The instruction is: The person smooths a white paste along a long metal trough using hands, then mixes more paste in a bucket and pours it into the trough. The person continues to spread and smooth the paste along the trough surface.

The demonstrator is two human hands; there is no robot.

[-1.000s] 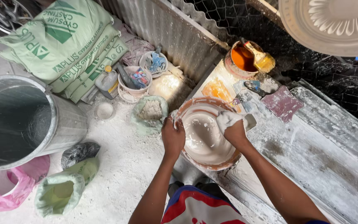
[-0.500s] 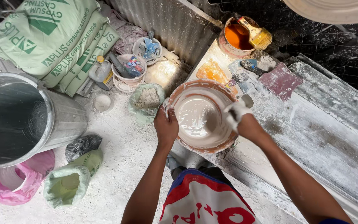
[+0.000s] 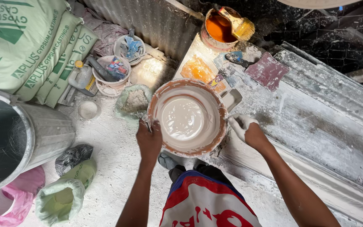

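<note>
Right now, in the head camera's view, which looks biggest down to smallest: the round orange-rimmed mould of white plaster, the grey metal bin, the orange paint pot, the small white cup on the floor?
1. Grey metal bin, partly cut off by the frame.
2. Round orange-rimmed mould, gripped by the left hand.
3. Orange paint pot.
4. Small white cup.

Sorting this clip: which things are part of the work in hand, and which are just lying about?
In use:
left hand gripping the rim of the round mould filled with white plaster
plaster-coated right hand on the workbench

Lying about:
orange pot with brush
green sacks
metal bin
</note>
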